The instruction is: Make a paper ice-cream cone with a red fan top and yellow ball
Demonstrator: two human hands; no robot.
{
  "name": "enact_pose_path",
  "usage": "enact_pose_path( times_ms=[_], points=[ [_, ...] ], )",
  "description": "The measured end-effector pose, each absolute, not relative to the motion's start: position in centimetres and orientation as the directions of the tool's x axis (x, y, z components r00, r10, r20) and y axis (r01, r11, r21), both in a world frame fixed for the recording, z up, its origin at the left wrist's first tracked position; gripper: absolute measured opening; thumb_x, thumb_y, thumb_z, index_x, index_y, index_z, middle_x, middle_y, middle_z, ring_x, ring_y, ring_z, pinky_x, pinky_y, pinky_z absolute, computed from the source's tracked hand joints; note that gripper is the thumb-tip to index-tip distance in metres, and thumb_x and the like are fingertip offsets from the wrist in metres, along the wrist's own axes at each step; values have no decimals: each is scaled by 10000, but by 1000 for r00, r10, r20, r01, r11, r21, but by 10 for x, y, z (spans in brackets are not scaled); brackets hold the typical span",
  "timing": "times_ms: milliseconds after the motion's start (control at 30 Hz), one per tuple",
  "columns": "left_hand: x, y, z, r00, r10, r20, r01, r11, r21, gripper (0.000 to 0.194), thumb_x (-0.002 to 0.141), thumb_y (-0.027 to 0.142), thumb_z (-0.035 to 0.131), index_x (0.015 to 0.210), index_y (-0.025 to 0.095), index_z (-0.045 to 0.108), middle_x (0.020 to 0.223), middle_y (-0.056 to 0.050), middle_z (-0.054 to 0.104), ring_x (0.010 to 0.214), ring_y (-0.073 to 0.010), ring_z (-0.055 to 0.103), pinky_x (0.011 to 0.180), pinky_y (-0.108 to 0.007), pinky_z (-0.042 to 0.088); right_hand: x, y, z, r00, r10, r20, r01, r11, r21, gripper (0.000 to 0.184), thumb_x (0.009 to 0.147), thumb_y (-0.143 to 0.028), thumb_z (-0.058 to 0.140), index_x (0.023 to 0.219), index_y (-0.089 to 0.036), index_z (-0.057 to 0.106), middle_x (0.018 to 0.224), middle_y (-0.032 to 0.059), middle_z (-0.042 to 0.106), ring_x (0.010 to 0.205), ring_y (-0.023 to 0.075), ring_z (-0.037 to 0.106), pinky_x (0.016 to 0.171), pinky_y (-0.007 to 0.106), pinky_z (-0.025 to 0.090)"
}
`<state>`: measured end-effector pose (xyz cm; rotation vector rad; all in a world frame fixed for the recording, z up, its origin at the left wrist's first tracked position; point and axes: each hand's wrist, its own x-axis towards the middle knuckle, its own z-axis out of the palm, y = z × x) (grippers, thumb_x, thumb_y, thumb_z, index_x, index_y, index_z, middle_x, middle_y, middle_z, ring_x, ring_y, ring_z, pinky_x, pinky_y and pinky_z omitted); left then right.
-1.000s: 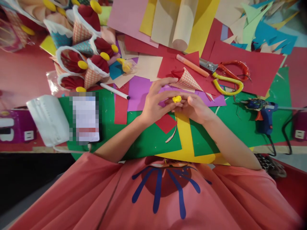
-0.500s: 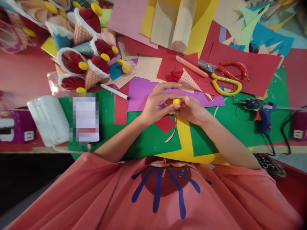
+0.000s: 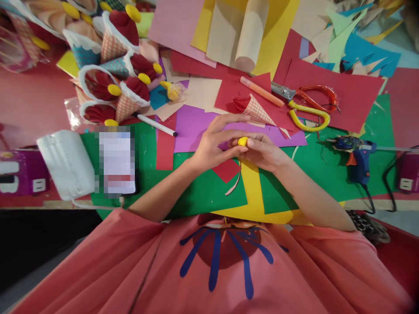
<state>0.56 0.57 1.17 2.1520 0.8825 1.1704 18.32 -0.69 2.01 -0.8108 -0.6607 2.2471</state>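
Note:
A small yellow lump of soft modelling clay (image 3: 242,141) is pinched between my two hands above the purple paper. My left hand (image 3: 214,141) reaches in from the left, its thumb and a finger at the lump and its index finger stretched out above. From the other side my right hand (image 3: 266,151) presses the lump with its thumb, its fingers curled beneath. Just beyond the fingertips lies a checked paper cone (image 3: 260,110) with red folds at its mouth. A yellow piece in clear wrap (image 3: 173,90) rests farther left.
Scissors (image 3: 309,107) and an orange stick (image 3: 262,91) lie beyond my hands. A glue gun (image 3: 358,155) is at right. At left are a pen (image 3: 157,125), a phone (image 3: 117,161), a white box-like device (image 3: 66,165) and several decorated cones (image 3: 114,41).
The yellow lump has gone from uneven to smoother and rounder. My right thumb has moved left onto it, while my left hand has barely shifted.

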Motion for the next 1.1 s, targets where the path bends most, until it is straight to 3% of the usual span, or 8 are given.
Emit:
enact_pose_path(
  times_ms=[200,300,400,500,633,767,933,1100],
  points=[
    [5,6,10,386,757,528,340,-649,681,248,905,490,613,1008,282,701,1253,-48,697,1180,-231,656,1004,-445,542,182,-6,19,-627,684,-373,-421,-700,-577,335,623,-493,880,801,-231,770,853,-18,749,773,97,695,746,200,603],
    [6,6,11,416,745,522,312,-656,687,357,860,523,663,1104,263,672,1289,-88,675,1211,-247,638,1024,-447,532,182,-5,20,-602,710,-366,-419,-671,-612,297,626,-458,888,763,-222,770,802,-23,741,766,96,696,720,186,592],
    [6,6,11,446,728,521,294,-669,683,485,834,606,645,1154,242,667,1298,-119,667,1206,-258,637,1017,-447,534,182,-5,21,-594,722,-356,-412,-653,-636,279,636,-403,896,796,-209,777,813,-15,744,808,98,704,767,195,586],
    [5,7,11,413,722,555,302,-684,664,348,881,543,623,1053,252,706,1256,-84,693,1174,-244,656,1003,-440,537,183,-6,21,-599,714,-362,-418,-665,-619,294,639,-402,894,832,-215,775,860,-10,752,849,103,707,836,215,585],
    [3,7,10,388,742,547,323,-665,673,248,899,495,622,991,279,703,1234,-45,708,1140,-237,675,979,-435,539,182,-8,18,-605,697,-385,-422,-690,-588,335,641,-495,870,808,-228,757,847,-16,742,810,102,700,787,217,599],
    [4,6,10,394,772,498,361,-629,689,306,897,567,583,982,298,702,1230,-35,707,1155,-240,661,1000,-457,528,181,-8,16,-584,731,-353,-441,-651,-619,266,663,-440,874,761,-221,757,834,-24,741,796,84,692,821,215,585],
    [3,7,13,428,755,497,336,-643,688,518,821,676,611,1150,283,681,1280,-79,690,1179,-258,645,1006,-461,537,183,-8,19,-565,759,-324,-417,-601,-682,234,644,-392,887,756,-222,773,788,-23,733,789,99,691,815,238,577],
    [3,9,11,406,742,533,327,-663,674,409,891,625,550,1001,278,740,1236,-53,715,1150,-244,661,993,-475,537,183,-8,19,-577,741,-343,-424,-631,-650,318,606,-423,906,809,-215,777,824,-14,739,806,101,697,841,236,580]
  ],
)
